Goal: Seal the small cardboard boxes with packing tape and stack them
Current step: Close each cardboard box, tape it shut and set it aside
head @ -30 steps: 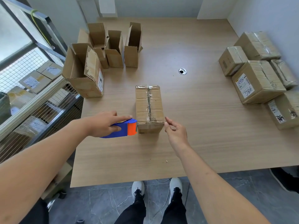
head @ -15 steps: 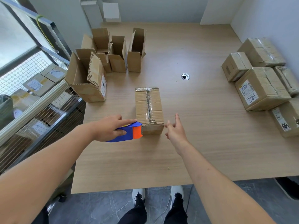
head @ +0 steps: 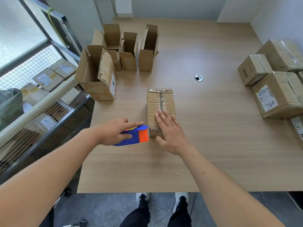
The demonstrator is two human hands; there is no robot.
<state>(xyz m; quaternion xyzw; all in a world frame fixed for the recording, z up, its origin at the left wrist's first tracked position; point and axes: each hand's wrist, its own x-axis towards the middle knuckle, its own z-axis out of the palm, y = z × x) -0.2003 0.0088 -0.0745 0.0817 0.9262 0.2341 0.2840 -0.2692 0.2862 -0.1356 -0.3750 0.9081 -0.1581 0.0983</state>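
wooden table (head: 213,145), white walls (head: 180,7), grey tiled floor (head: 105,210)

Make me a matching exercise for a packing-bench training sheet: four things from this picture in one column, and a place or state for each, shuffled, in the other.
Things:
1. tape dispenser
2. taped box
3. open boxes
4. sealed parcels

Places or states:
A. standing at the table's far left, flaps up
B. grouped along the table's right edge
C. gripped by the left hand
D. under the flat right hand, mid-table

Pairs: 1-C, 2-D, 3-A, 4-B
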